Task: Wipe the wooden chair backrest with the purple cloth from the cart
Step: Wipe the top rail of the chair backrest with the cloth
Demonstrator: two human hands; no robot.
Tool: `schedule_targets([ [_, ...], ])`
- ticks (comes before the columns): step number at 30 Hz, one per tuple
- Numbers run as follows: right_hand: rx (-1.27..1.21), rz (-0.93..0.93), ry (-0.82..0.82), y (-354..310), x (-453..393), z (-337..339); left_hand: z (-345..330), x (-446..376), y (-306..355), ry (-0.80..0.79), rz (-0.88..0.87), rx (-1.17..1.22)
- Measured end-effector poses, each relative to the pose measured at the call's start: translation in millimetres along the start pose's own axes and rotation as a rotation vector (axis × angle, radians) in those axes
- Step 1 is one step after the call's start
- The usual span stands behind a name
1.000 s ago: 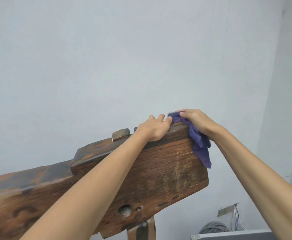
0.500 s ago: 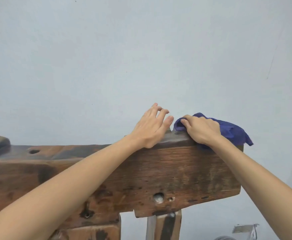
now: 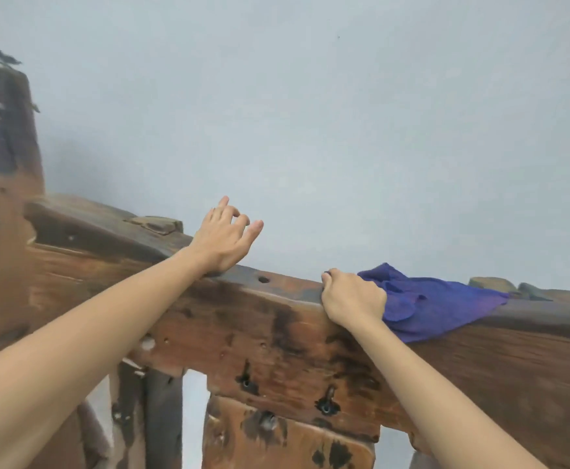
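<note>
The dark, worn wooden chair backrest [image 3: 277,333] runs across the view as a thick top rail. My right hand [image 3: 353,299] presses the purple cloth [image 3: 425,304] onto the rail's top edge, and the cloth trails out to the right of the hand, draped over the front face. My left hand [image 3: 224,243] rests its heel on the rail farther left, fingers lifted and spread, holding nothing.
A pale grey wall [image 3: 310,113] stands close behind the backrest. A taller wooden post [image 3: 2,184] rises at the far left. Below the rail are a broad wooden back slat [image 3: 277,438] and gaps showing the wall.
My right hand has slid the cloth leftward along the rail, away from the rail's right end. My left hand has lifted its fingers off the wood. The view has swung left.
</note>
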State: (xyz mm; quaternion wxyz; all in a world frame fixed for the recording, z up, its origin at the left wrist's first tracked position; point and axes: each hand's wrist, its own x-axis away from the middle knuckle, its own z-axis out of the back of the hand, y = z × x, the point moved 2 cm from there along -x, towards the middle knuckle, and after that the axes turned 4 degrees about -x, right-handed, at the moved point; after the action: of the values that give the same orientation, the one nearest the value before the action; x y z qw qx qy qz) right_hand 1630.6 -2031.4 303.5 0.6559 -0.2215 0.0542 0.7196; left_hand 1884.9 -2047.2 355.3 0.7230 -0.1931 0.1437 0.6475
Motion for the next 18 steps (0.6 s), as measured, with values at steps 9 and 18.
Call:
schedule_targets([
  [9,-0.149,0.015,-0.006,-121,-9,-34,-19,57,-205,-0.184,0.458,-0.027],
  [18,-0.590,-0.320,0.083,-225,-31,-48,-22,47,-284,-0.075,0.419,0.144],
])
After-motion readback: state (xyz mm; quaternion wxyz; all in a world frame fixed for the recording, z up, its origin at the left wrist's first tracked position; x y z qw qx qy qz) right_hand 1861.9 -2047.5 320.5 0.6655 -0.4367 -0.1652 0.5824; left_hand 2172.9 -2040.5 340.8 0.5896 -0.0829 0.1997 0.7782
